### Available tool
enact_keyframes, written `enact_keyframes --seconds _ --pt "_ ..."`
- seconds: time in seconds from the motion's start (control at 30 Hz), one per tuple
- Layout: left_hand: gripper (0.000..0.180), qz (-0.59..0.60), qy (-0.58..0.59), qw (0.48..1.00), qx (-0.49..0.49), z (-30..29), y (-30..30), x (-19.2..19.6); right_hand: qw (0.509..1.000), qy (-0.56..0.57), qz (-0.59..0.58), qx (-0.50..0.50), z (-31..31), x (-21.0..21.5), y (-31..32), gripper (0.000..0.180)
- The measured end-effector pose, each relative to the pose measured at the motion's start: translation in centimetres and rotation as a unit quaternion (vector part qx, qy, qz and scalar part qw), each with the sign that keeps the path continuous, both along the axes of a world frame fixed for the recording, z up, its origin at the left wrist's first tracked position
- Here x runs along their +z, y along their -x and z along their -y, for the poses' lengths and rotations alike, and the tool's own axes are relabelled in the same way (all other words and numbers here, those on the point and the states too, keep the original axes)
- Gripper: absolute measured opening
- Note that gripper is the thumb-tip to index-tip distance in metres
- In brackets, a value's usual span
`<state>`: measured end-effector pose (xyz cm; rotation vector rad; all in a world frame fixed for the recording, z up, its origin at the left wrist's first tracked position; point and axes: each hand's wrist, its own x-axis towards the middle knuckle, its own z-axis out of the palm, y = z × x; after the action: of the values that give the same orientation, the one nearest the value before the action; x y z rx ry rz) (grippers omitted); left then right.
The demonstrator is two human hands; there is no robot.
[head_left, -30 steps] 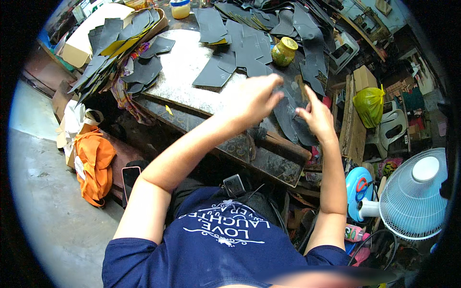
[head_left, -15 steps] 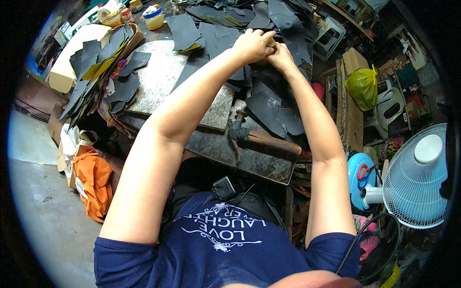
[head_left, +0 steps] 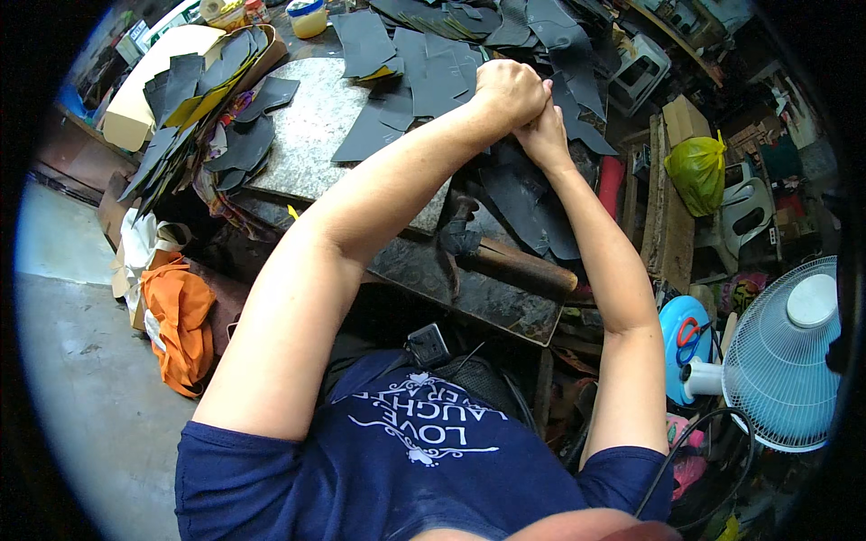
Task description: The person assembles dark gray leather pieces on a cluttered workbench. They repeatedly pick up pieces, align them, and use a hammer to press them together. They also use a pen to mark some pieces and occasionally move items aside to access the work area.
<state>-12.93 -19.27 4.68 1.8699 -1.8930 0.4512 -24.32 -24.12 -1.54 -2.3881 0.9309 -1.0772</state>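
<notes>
We press both fists together over the bench (head_left: pixel 316 117): left hand (head_left: pixel 507 88) closed, right hand (head_left: pixel 539 124) tucked against it, fingers curled tight on the dark cut piece (head_left: pixel 532 194) beneath, perhaps pinning it flat. A hammer (head_left: pixel 505 257) lies nearby.

head cam | worn, facing down | close over workbench (head_left: pixel 316 117) | single fisheye view

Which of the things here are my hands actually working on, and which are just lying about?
In the job:
left hand
right hand
dark cut sheet pieces
stone slab

Lying about:
hammer
green bag
fan
orange cloth
yellow-lidded tub
</notes>
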Motion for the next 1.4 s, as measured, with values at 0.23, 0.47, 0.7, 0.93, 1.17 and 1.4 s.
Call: enact_keyframes --seconds 0.23,0.47,0.7,0.93,1.17,1.4 --pt "0.066 0.042 -0.088 0.995 -0.03 -0.4 -1.2 1.0 0.998 0.021 -0.062 -0.021 -0.8 -0.1 0.8 0.079" --pt "0.056 0.12 -0.007 0.968 -0.219 0.5 -3.7 -0.2 0.992 -0.103 0.051 0.061 0.3 -0.7 1.5 0.069" --pt "0.064 0.064 -0.037 0.997 -0.031 0.2 0.2 0.2 1.0 0.014 0.019 0.009 1.4 -3.8 1.3 0.075" --pt "0.063 0.032 -0.086 0.993 -0.073 0.2 -1.1 0.6 0.996 -0.079 0.025 0.016 1.0 -3.4 1.7 0.072" --pt "0.043 0.08 -0.007 0.975 -0.208 0.2 -2.7 0.4 0.995 -0.069 0.032 0.07 1.1 -2.0 1.2 0.056" --pt "0.05 -0.045 -0.111 0.992 -0.036 0.8 -0.6 1.7 0.999 0.0 0.032 -0.001 -1.2 -2.0 0.6 0.069"
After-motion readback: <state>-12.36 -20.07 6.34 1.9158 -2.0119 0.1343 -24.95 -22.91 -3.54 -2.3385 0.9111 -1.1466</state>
